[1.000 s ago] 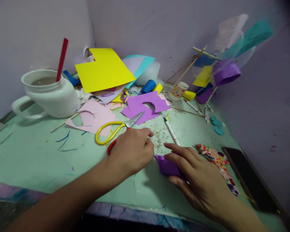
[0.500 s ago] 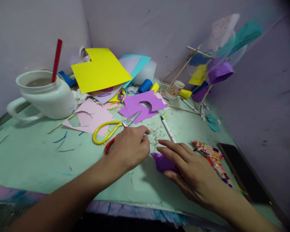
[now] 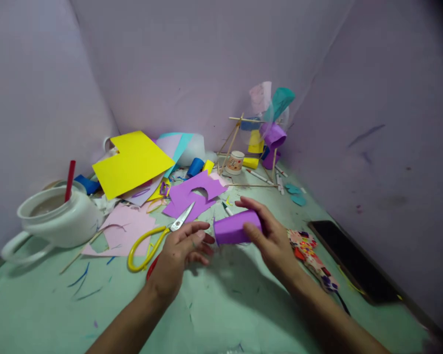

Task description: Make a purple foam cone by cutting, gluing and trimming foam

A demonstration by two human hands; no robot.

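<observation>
My right hand (image 3: 271, 238) grips a small purple paper cup (image 3: 233, 228), fingers over the far side and thumb on the near side. The cup lies sideways above the table, its rimmed end toward my left hand (image 3: 186, 250). That left hand is held with loosely curled, parted fingers and nothing in it, its fingertips close to the cup's rim. Beside it are scissors (image 3: 147, 248) with yellow and red handles, partly hidden by the hand. Behind the cup lies purple paper (image 3: 186, 189) with a rounded cut-out. A marker (image 3: 227, 209) is partly covered by the cup.
At left stands a white mug (image 3: 64, 223) with a red stick in murky liquid. Yellow paper (image 3: 133, 160) and pink paper (image 3: 123, 228) lie behind the scissors. A stick frame with a paper-cup wheel (image 3: 273, 132) stands at the back. A phone (image 3: 350, 258) and patterned pouch (image 3: 312, 253) lie right.
My right hand has lifted the purple cup off the table and turned it sideways. My left hand has opened its fingers and come near the rim. The view has tilted up.
</observation>
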